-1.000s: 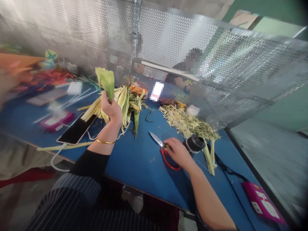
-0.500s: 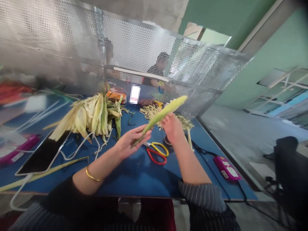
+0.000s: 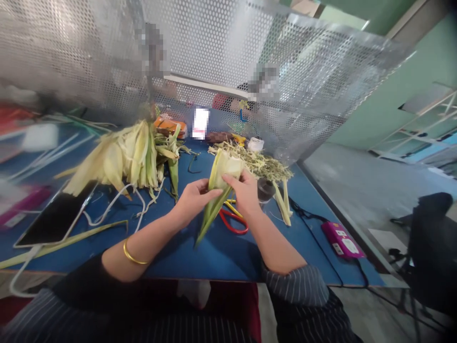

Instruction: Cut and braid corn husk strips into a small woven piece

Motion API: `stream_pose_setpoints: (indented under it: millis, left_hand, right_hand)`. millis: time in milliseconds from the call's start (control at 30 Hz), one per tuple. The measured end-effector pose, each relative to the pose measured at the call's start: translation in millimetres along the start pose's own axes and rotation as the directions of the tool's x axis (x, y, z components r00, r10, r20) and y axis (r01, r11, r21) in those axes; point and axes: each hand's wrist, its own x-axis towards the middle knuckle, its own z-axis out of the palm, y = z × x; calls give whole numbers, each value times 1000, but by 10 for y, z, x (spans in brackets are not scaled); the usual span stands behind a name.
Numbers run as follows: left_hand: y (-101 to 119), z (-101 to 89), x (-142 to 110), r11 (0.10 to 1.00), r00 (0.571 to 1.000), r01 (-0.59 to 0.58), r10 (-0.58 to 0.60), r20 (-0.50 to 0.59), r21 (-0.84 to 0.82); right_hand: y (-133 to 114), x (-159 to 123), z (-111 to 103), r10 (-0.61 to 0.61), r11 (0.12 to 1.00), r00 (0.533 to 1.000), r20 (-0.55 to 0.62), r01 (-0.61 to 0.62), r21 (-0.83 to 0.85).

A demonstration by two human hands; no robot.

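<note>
Between my two hands, above the blue table, is a pale green corn husk (image 3: pixel 225 167), its wide end up and its narrow tip pointing down toward me. My left hand (image 3: pixel 194 202) grips its left edge between thumb and fingers. On the other edge my right hand (image 3: pixel 245 190) pinches it, thumb across the front. Scissors (image 3: pixel 233 223) with one red and one yellow handle lie on the table behind the husk; their blades are hidden. Just right of my right hand stands a dark spool (image 3: pixel 265 189), partly covered by it.
A heap of corn husks (image 3: pixel 123 159) lies at left, beside a phone (image 3: pixel 59 212) on a white cable. Shredded husk (image 3: pixel 266 164) is piled at the back right. A magenta power box (image 3: pixel 342 239) sits near the right edge. Perforated metal mesh (image 3: pixel 214 43) closes off the back.
My left hand brought the husk from the heap to the middle. My right hand let go of the scissors and now holds the husk too. The husk has turned from slanting sideways to wide end up.
</note>
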Motion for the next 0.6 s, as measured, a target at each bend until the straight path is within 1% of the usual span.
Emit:
stream_pose_setpoints:
  millis: [67, 133, 200, 267, 333, 433, 500, 567, 600]
  left_hand:
    - [-16, -7, 18, 999, 995, 20, -16, -99, 36]
    - [-23, -20, 23, 997, 988, 50, -42, -148, 54]
    - [-24, -36, 18, 995, 988, 68, -57, -146, 69]
    - [-26, -49, 10, 992, 990, 86, -75, -116, 92]
    - [-29, -57, 5, 988, 992, 103, -93, -88, 116]
    - [-27, -62, 9, 979, 991, 126, -116, -70, 161]
    - [-22, -68, 17, 972, 990, 136, -126, -64, 194]
    - [-24, -78, 28, 963, 991, 132, -119, -66, 237]
    - [-29, -83, 33, 958, 991, 125, -109, -75, 260]
  right_hand:
    - [10, -55, 32, 20, 1000, 999, 45, -19, -13]
    - [4, -70, 21, 70, 998, 992, 102, -69, -10]
    - [-3, -48, -16, 162, 987, 980, 115, -161, -14]
    - [-2, -4, -62, 254, 967, 962, 97, -254, -9]
    - [9, 46, -107, 306, 951, 947, 98, -308, 9]
    - [25, 111, -166, 329, 942, 934, 143, -335, 24]
    - [27, 136, -192, 324, 945, 936, 140, -328, 5]
    - [20, 145, -203, 289, 957, 951, 109, -286, -44]
    - [14, 142, -201, 252, 966, 963, 95, -245, -80]
